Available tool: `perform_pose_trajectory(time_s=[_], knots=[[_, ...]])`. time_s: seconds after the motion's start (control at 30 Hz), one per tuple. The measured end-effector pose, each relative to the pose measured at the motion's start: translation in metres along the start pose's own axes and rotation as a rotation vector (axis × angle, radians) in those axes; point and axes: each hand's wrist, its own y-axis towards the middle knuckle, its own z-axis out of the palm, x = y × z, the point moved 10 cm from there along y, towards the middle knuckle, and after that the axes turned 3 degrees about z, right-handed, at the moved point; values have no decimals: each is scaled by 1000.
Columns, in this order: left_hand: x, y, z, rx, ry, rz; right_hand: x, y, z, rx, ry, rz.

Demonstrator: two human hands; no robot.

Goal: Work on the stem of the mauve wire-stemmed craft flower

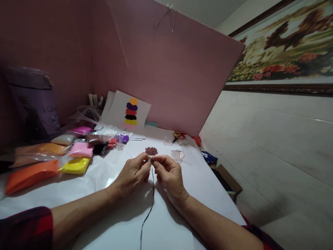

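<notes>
In the middle of the head view, my left hand (pixel 132 170) and my right hand (pixel 169 172) meet, thumbs and forefingers pinched together. Between the fingertips is the upper end of a thin dark twisted cord (pixel 153 194), with a small dark lump there that looks like a knot. From the pinch the cord hangs down toward the near edge of the view. Just beyond my fingertips shows a brown fringed piece (pixel 151 150), fan-like in shape. Whether it joins the cord or lies behind it I cannot tell, because my fingers hide that part.
Bags of coloured clay-like material, such as an orange bag (pixel 32 176) and a yellow bag (pixel 76 165), lie at left. Yellow-and-red-handled scissors (pixel 178 136) and a clear plastic packet (pixel 177 155) lie beyond my right hand. A sheet with coloured patches (pixel 131 111) leans on the pink panel (pixel 161 69).
</notes>
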Motion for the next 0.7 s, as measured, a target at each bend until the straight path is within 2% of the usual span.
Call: perform_pose_trajectory(time_s=[0.27, 0.4, 0.7], knots=[[4, 0, -1, -9, -70, -20, 21, -7, 4, 21, -130, -155], [4, 0, -1, -5, -77, -15, 23, -9, 7, 47, -153, -192], [2, 1, -1, -18, -101, -15, 10, -11, 7, 46, -37, -99]])
